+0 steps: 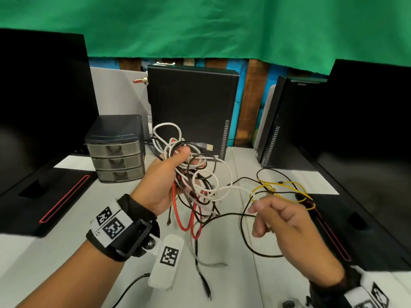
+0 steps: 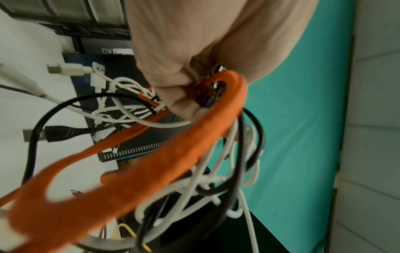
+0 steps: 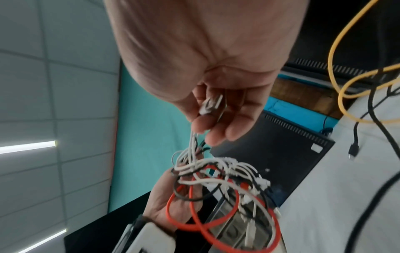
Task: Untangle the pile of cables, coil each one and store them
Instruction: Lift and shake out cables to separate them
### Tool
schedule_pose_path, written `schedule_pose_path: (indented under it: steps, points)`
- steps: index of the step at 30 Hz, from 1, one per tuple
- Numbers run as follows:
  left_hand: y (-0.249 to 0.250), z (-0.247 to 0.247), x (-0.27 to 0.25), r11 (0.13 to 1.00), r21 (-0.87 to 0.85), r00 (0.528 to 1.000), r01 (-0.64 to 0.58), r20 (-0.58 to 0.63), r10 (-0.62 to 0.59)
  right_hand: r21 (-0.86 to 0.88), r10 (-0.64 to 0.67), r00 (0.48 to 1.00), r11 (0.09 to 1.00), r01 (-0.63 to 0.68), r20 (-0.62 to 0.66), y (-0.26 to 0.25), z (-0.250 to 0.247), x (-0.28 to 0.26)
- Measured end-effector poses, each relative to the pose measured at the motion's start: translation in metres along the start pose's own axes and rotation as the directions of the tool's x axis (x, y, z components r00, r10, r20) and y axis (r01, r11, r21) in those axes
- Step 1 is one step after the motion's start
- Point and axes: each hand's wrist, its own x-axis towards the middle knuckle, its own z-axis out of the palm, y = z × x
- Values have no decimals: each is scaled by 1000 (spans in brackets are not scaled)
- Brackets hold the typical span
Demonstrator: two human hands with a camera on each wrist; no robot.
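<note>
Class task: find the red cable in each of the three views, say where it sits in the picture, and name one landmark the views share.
Head: red cable hangs below the left hand, centre of picture.
Left wrist: red cable, blurred and orange-looking, sweeps from lower left up to the fist.
Right wrist: red cable loops at bottom centre.
Shared landmark: the black computer case, with its vent slots.

— What colours are in the tangle of cables (image 1: 195, 174)?
— White, black and a flat red cable (image 1: 178, 210) (orange-looking up close); a yellow cable (image 1: 287, 187) too.
— And around it?
— Green backdrop cloth (image 1: 200, 25), smoky grey drawer unit (image 1: 115, 150), black-and-white square-patterned wristbands (image 1: 111, 223).
</note>
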Motion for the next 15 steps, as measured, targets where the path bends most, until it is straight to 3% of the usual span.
schedule_pose_path:
  steps: [6, 15]
  points:
    - [4, -10, 9, 999, -36, 995, 40, -88, -43, -16, -93, 958, 996, 92, -270, -3, -37, 16]
    - [-4, -4, 10, 998, -15, 994, 54, -90, -55, -43, -172, 951, 985, 166, -257, -9, -35, 12]
